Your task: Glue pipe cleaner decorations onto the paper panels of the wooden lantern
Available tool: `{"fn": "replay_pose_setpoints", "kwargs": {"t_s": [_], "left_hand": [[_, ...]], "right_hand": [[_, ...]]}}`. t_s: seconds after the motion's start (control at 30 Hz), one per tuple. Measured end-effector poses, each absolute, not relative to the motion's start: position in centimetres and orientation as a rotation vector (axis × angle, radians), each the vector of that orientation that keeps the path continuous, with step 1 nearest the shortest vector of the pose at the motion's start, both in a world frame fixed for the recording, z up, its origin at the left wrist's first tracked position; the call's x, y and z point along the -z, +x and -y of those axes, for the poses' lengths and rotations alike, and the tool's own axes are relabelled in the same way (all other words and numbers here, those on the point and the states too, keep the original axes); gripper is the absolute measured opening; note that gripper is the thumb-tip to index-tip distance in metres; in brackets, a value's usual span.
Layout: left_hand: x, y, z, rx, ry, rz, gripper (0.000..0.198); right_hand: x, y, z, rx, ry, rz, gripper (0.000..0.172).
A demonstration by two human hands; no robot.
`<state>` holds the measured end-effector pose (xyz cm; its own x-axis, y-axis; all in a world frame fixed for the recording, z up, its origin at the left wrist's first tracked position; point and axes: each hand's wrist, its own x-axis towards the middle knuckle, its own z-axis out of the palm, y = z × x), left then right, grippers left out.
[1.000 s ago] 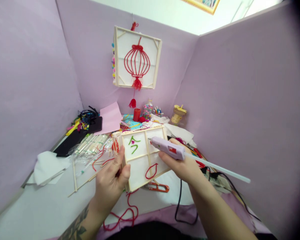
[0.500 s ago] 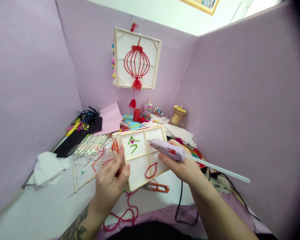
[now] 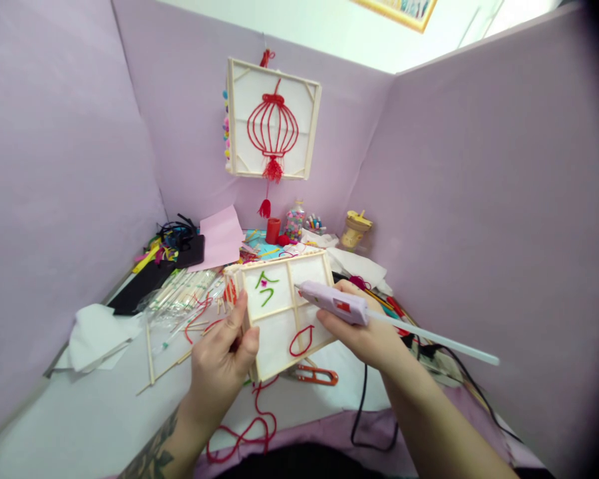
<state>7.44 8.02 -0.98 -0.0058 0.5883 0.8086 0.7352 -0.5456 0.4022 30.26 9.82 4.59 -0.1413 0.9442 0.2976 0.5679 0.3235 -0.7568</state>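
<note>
My left hand [image 3: 222,356] grips the left side of a box-shaped lantern [image 3: 274,336] made of thin wooden sticks and white paper. Its front face is split into four panes. Green cord shapes with a small pink spot mark the upper left pane, and a red cord loop [image 3: 302,341] sits toward the lower right. Wrapped in my right hand [image 3: 362,329] is a lilac glue gun [image 3: 332,301], a long pale glue stick [image 3: 434,339] poking out of its back. The nozzle points at the upper right pane, close to the middle stick; whether it touches cannot be told.
A finished lantern [image 3: 274,120] hangs ahead from a red cord. Orange-handled snips [image 3: 317,375] and loose red cord [image 3: 249,426] lie under and before the held lantern. Bagged sticks [image 3: 182,293] are at left. The black cable [image 3: 359,412] hangs below my right hand.
The glue gun's nozzle has dipped very slightly down and left over the upper right pane. My left hand and the lantern stay almost still.
</note>
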Motion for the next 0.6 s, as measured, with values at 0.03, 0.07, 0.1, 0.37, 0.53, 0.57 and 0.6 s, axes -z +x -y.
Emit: {"fn": "replay_pose_setpoints", "kwargs": {"t_s": [0.03, 0.07, 0.1, 0.37, 0.53, 0.57, 0.6], "left_hand": [[0.99, 7.42, -8.04, 1.594, -2.115, 1.419, 0.042], [1.00, 7.40, -8.05, 1.597, -2.117, 1.417, 0.042], [1.02, 7.38, -8.07, 1.600, -2.119, 1.417, 0.042], [1.08, 7.42, -8.13, 1.627, -2.109, 1.432, 0.039], [1.10, 7.39, -8.07, 1.616, -2.103, 1.439, 0.042], [1.10, 7.38, -8.06, 1.613, -2.101, 1.440, 0.042], [1.09, 7.38, -8.07, 1.610, -2.100, 1.442, 0.042]], "right_hand": [[-4.59, 30.26, -9.80, -0.619, -1.349, 1.821, 0.016], [-4.59, 30.28, -9.79, -0.621, -1.355, 1.820, 0.017], [-4.59, 30.31, -9.76, -0.624, -1.362, 1.818, 0.017], [-4.78, 30.43, -9.53, -0.653, -1.402, 1.819, 0.019], [-4.73, 30.45, -9.45, -0.650, -1.404, 1.841, 0.020], [-4.70, 30.48, -9.44, -0.656, -1.403, 1.841, 0.020], [-4.67, 30.51, -9.42, -0.661, -1.402, 1.843, 0.020]]}}
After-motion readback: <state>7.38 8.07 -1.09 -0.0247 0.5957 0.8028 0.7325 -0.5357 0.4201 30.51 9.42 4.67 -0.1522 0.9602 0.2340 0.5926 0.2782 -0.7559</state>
